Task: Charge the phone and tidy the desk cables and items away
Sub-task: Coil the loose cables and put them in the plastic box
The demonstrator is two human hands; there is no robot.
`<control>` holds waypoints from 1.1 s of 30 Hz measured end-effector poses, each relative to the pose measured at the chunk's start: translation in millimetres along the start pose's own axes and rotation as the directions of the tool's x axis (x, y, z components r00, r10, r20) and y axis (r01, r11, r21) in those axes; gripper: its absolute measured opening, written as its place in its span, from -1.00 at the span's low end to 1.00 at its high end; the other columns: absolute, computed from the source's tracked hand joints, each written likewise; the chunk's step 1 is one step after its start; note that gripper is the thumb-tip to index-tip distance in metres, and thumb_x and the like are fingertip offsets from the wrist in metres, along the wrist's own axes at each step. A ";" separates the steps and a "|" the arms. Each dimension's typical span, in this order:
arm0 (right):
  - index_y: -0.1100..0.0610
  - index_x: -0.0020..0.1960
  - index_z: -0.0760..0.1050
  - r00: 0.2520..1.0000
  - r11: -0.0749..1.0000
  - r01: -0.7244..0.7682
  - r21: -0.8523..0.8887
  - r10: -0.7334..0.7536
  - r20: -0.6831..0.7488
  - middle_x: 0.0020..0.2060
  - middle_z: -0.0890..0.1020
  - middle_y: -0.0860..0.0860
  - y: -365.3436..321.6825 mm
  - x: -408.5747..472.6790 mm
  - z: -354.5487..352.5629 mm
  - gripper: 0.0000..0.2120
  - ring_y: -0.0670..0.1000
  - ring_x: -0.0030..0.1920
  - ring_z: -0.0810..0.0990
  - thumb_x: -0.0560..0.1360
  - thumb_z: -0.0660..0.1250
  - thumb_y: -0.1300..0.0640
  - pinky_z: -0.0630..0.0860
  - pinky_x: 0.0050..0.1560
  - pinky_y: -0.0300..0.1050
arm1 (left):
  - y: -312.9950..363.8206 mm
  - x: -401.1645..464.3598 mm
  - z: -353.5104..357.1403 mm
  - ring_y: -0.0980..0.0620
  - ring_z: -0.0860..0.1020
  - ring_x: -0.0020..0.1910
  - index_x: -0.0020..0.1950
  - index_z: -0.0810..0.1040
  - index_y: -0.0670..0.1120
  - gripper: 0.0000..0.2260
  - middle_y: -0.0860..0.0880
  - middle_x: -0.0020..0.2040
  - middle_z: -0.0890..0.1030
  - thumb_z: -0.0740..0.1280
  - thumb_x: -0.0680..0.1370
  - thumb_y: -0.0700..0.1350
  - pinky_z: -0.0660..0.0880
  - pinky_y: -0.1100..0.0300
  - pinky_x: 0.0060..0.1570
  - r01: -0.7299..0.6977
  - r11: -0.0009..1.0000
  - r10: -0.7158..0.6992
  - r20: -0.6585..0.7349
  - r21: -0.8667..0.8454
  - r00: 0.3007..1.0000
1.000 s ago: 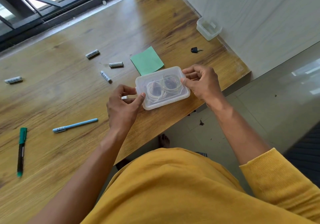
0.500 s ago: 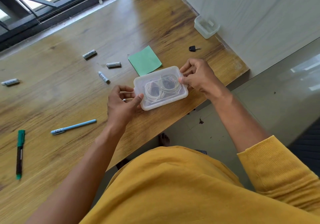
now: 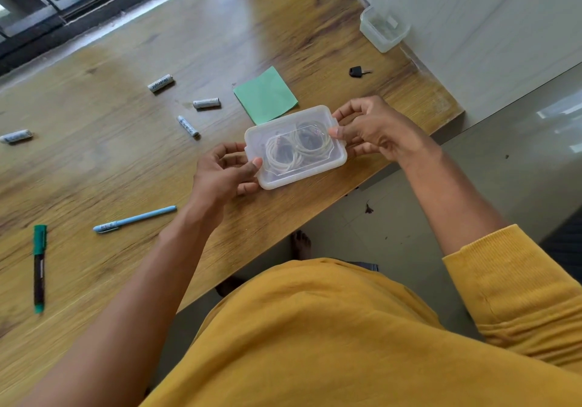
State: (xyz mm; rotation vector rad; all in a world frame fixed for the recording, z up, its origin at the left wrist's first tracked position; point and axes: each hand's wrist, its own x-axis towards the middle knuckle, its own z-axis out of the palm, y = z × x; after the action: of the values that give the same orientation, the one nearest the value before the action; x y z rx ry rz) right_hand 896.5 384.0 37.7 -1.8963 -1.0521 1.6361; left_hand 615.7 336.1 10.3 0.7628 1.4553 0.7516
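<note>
A lidded box (image 3: 296,147) with coiled cables (image 3: 293,149) in it sits near the worktop's (image 3: 110,160) front edge. Behind it lies a paper square (image 3: 265,95); batteries (image 3: 206,103) lie left of that, a key (image 3: 359,71) right.

We can make out printed lettering on the battery (image 3: 161,83) at ten o'clock, too blurred to read. We find no other legible text

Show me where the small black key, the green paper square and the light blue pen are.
black key (image 3: 356,71), head view, on its black head.
green paper square (image 3: 265,95), head view, on its middle.
light blue pen (image 3: 135,219), head view, on the middle of its barrel.
</note>
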 end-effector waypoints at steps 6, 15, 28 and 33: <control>0.09 0.23 0.63 0.998 0.999 0.036 0.001 -0.036 0.049 0.10 0.72 0.04 2.3 2.3 0.2 -0.72 0.02 -0.02 0.78 0.55 0.50 0.29 0.73 -0.12 0.00 | -2.4 -0.7 2.4 -0.04 0.74 -0.07 0.33 0.65 -0.10 -0.68 -0.04 0.22 0.71 0.53 0.57 -0.19 0.58 0.25 -0.33 -0.108 0.982 0.109 0.003 0.155 0.994; -0.05 0.23 0.61 0.996 0.986 0.082 -0.148 -0.075 0.053 0.09 0.72 -0.04 1.0 0.2 -1.4 -0.73 0.01 0.04 0.71 0.59 0.47 0.19 0.64 0.03 0.10 | 8.3 -2.4 8.6 -0.03 0.73 -0.11 0.39 0.60 -0.04 -0.62 0.04 0.29 0.65 0.52 0.59 -0.18 0.55 0.27 -0.39 -0.120 0.942 0.137 -0.033 0.313 0.990; 0.07 0.26 0.61 0.973 0.968 0.177 -0.179 -0.199 -0.114 0.03 0.69 0.08 12.7 -4.1 3.0 -0.66 0.03 -0.09 0.69 0.52 0.57 0.15 0.60 -0.28 -0.28 | 13.0 -12.5 13.4 -0.01 0.67 0.05 0.35 0.62 -0.06 -0.59 0.01 0.05 0.67 0.59 0.53 -0.06 0.68 0.05 0.02 -0.145 0.827 0.268 -0.153 0.544 0.951; 0.10 0.29 0.61 0.937 0.934 0.218 -0.284 -0.282 -0.208 -0.04 0.71 0.02 22.0 -4.2 10.7 -0.59 0.01 0.00 0.72 0.49 0.59 0.08 0.69 0.13 0.07 | 14.1 -13.9 13.2 0.01 0.69 0.01 0.28 0.67 -0.06 -0.61 0.00 0.00 0.70 0.61 0.50 -0.02 0.69 -0.05 0.07 -0.108 0.812 0.262 -0.193 0.573 0.946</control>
State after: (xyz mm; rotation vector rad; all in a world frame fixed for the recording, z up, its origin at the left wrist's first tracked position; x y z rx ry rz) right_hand 891.9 365.4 21.9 -1.9636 -1.3868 1.1329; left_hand 629.4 332.7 29.5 1.3099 1.8993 0.5874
